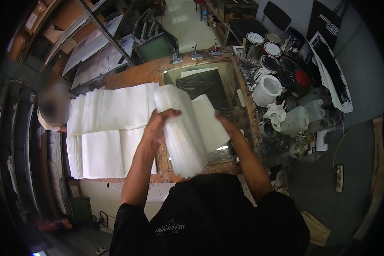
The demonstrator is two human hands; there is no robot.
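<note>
Head view, looking down on both hands. Left hand (pixel 158 123): grasping, its thumb laid over the upper face of a thick, bowed stack of white sheets (pixel 183 132), with the other fingers mostly hidden at the stack's left side. Immediately to the right of this hand, the stack lies with its long axis running from beyond the hand back toward the body, the near end slanting rightward and fanned along its edge. The left hand is thus the nearer of the two, placed alongside the long left edge rather than at either end.

Right hand (pixel 228 123): set at the outer edge of a smaller white sheet (pixel 211 121), which fills the gap between it and the stack. Its fingers are partly concealed, so whether they pinch the sheet cannot be told. From this hand, the stack lies leftward, past the sheet.

Farther out: left of the left hand, piles of white sheets (pixel 101 147) cover much of the surface (pixel 132 78); ahead of both hands, black plastic (pixel 202 83); beyond it, metal clamps (pixel 196 54); well right of the right hand, a white tub (pixel 266 90).
</note>
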